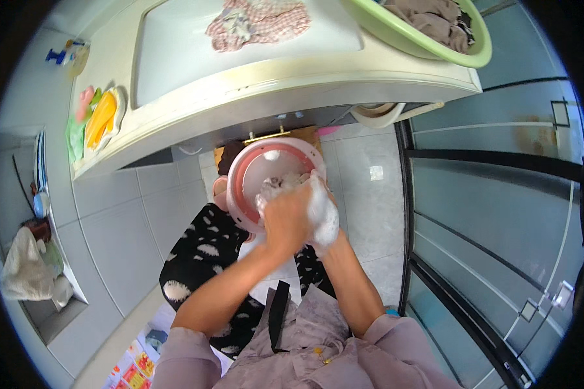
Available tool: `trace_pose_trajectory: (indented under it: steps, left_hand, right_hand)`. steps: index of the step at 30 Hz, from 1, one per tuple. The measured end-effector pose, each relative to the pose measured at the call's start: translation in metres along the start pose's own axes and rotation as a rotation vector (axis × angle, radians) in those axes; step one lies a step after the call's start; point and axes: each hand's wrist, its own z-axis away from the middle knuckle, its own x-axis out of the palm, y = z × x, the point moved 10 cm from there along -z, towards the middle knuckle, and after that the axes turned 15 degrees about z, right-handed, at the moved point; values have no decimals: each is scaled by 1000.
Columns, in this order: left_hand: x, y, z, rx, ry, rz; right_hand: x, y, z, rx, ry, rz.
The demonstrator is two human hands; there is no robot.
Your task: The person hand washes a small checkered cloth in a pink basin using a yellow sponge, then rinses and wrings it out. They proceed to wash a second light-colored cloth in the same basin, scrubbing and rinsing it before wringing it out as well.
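Over the near right part of a pink plastic basin (237, 160), my two hands are close together on a wet, light-coloured cloth (283, 183). My left hand (288, 216) is closed on the cloth and slightly blurred. White suds (324, 214) cover most of my right hand (332, 228), which lies against the same cloth; its fingers are largely hidden. Part of the cloth hangs in the basin, where whitish, soapy water (260, 170) shows.
Above the basin juts a counter (253, 80) with a sink (175, 58) holding a pink checked cloth (282, 22). A green tub (418, 41) of clothes stands at its right end. Framed glass panels (486, 204) stand on the right, a wall niche (53, 311) on the left.
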Motion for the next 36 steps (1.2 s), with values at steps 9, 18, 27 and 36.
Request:
trace_pose_trajectory:
  steps: [9,18,27,36]
  left_hand:
    - [-18,38,13,223,79,171]
    - [-50,-20,-3,96,234,80]
    - [-66,-16,-17,128,375,113]
    - [-45,9,2,184,302,-1]
  right_hand:
    - [-40,-8,-21,-86,-240,159]
    - [15,8,1,-5,-52,123]
    - [30,17,8,-52,71,100]
    - [20,6,6,-41,92,85]
